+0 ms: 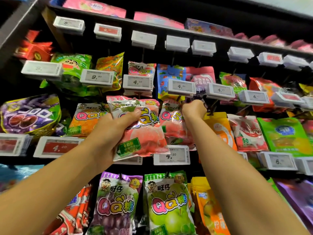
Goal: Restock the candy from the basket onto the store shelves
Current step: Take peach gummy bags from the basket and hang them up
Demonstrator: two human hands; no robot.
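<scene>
Head view: the left hand (116, 131) grips a glossy pink peach-print plastic candy bag (140, 128), raised before the black store shelving (118, 21). The right hand (194, 109) is curled round the top of a matching hanging peach bag (174, 122), beside a white 4.20 price tag (171, 155).

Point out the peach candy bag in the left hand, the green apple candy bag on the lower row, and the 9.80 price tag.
peach candy bag (144, 133), head view, on the pink peach print.
green apple candy bag (169, 206), head view, on its front logo.
9.80 price tag (96, 77), head view, on its display face.
</scene>
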